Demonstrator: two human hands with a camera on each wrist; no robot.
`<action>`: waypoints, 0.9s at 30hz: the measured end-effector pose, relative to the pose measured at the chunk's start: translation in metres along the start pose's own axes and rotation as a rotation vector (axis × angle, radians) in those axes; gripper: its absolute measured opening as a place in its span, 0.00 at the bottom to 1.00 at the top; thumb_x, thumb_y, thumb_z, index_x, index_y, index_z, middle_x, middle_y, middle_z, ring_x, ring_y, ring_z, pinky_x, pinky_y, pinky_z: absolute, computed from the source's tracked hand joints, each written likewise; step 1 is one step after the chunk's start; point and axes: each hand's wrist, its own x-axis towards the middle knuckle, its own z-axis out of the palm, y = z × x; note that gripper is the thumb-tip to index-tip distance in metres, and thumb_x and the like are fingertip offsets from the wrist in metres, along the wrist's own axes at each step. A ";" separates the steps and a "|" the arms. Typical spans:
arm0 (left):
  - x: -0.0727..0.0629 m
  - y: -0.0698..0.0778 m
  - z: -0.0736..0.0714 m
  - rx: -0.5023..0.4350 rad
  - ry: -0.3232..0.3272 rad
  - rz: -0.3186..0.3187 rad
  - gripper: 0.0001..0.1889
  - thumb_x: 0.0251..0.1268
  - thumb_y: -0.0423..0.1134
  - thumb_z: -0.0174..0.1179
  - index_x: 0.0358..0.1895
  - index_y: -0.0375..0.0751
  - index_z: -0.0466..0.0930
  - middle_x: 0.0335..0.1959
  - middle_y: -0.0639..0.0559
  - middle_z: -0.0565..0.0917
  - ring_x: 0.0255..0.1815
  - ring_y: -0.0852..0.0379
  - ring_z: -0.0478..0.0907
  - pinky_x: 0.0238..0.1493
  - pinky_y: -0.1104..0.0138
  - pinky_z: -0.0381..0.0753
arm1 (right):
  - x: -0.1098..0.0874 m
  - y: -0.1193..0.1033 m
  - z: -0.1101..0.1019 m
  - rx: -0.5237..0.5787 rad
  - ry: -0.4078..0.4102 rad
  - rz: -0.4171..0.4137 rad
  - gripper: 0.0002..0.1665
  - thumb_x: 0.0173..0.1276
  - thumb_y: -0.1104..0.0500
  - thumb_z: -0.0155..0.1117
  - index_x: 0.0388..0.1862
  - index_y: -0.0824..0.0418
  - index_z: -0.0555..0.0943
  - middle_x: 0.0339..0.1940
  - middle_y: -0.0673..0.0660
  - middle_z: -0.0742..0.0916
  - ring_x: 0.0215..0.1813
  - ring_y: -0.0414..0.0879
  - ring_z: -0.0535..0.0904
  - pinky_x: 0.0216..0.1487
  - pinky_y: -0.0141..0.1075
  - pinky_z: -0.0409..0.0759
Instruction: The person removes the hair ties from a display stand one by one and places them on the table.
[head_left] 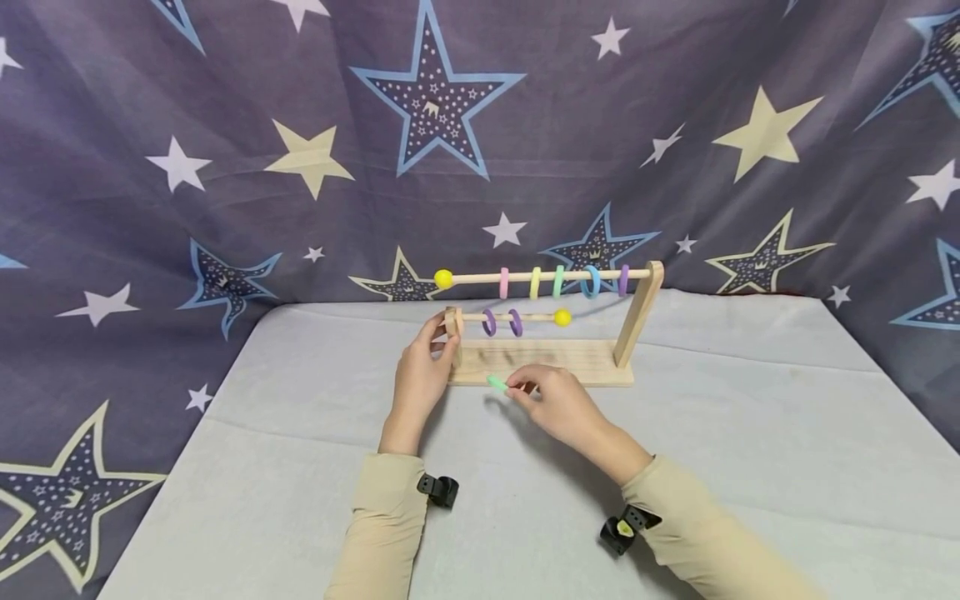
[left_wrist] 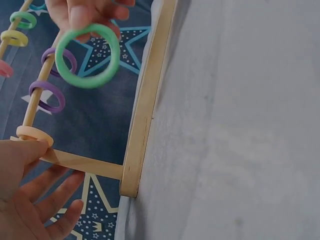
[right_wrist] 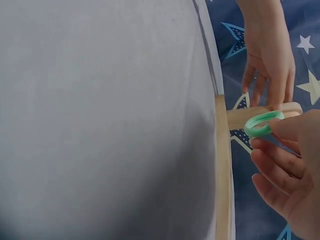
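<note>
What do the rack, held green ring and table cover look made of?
Rack: probably bare wood, matte finish; pale tan with faint grain-like streaks.
Green ring: plastic, painted wood or fabric, can't tell; evenly coloured, dull surface.
Table cover: likely cloth, matte; soft creases show.

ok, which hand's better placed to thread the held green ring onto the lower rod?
Probably right: the right hand pinches the green ring by its edge, while the left hand grips the short post.
</note>
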 end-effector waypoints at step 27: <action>0.000 -0.001 0.000 -0.007 -0.002 0.005 0.25 0.74 0.42 0.58 0.71 0.46 0.69 0.59 0.42 0.81 0.51 0.45 0.83 0.52 0.51 0.79 | 0.013 -0.007 0.033 -0.102 -0.160 -0.023 0.03 0.63 0.58 0.73 0.36 0.53 0.87 0.32 0.45 0.86 0.32 0.36 0.79 0.35 0.32 0.78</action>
